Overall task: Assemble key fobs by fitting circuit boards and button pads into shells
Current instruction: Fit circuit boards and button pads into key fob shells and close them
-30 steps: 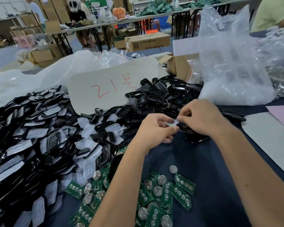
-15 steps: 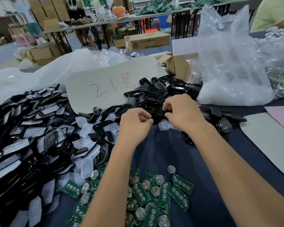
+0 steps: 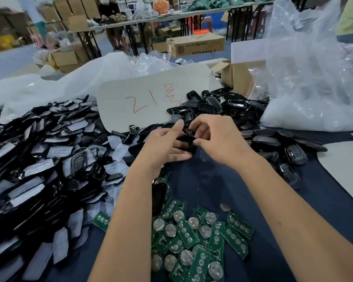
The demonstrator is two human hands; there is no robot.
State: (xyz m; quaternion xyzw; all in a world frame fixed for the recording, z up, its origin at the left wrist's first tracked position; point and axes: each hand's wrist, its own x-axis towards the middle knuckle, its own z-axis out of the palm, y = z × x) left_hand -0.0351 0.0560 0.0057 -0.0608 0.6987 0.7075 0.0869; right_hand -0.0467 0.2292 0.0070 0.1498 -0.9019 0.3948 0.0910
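Observation:
A black key fob shell [image 3: 185,141] is held above the dark table cloth between both hands. My left hand [image 3: 163,146] cups it from below, thumb raised over its top edge. My right hand [image 3: 218,139] pinches its right side with curled fingers. Much of the shell is hidden by my fingers. Green circuit boards [image 3: 194,239] with round coin cells lie in a loose heap near the front. A big heap of black shells and white-backed button pads [image 3: 43,159] fills the left. More empty black shells [image 3: 210,106] are piled behind my hands.
A grey card with red writing [image 3: 151,98] leans behind the piles. A large clear plastic bag [image 3: 310,78] stands at the right, a cardboard box [image 3: 236,76] beside it. Finished fobs [image 3: 289,151] lie right of my hands. A grey sheet [image 3: 346,163] covers the right edge.
The white film piece pinched earlier is gone from my fingers. Both hands now hold a black shell together, slightly farther from me than a second ago. The view has shifted.

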